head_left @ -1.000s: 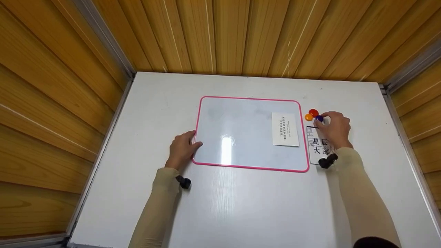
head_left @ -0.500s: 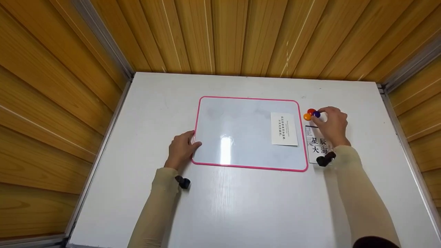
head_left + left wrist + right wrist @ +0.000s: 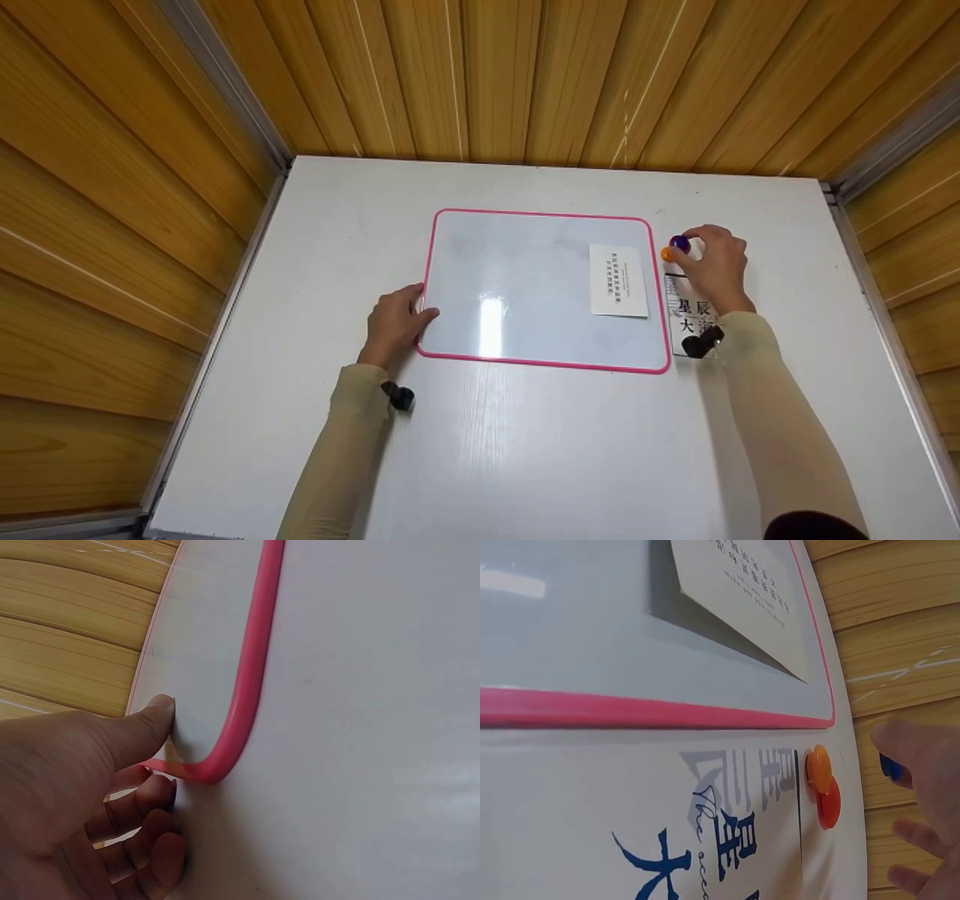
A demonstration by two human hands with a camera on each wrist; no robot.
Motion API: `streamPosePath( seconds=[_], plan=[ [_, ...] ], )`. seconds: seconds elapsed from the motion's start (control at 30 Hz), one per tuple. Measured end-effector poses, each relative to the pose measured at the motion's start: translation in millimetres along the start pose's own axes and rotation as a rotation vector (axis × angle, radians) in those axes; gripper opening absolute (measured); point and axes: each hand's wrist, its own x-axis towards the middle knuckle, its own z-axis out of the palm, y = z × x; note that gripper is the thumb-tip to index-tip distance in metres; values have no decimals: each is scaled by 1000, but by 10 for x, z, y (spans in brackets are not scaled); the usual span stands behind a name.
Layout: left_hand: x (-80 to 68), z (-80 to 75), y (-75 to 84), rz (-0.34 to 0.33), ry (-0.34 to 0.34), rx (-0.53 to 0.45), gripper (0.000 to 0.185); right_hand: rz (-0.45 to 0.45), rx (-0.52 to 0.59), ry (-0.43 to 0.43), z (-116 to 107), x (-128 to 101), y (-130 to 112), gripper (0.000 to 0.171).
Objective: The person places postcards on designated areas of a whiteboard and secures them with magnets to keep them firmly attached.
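A pink-framed whiteboard (image 3: 630,709) fills the upper part of the right wrist view, with a white card of small printed text (image 3: 742,600) lying on it. Below the frame lies a sheet with large blue characters (image 3: 712,840). Beside its edge an orange magnet (image 3: 818,768) overlaps a red magnet (image 3: 829,804). The right hand (image 3: 922,795) pinches a blue magnet (image 3: 890,766) nearby.

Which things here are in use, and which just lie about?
In use:
- whiteboard, steadied by left hand
- purple magnet, pinched by right hand

Lying about:
- orange magnet and red magnet
- small card on the whiteboard
- printed sheet beside it
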Motion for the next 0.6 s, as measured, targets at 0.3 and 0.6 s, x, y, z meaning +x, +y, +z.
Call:
streamPosePath(
  seconds=[0.3, 0.6],
  plan=[
    [8, 18, 12, 1, 3, 7, 60, -33, -1, 16, 45, 11, -76, 48],
    [5, 14, 22, -7, 7, -6, 59, -33, -1, 0, 103, 39, -188, 47]
  ],
)
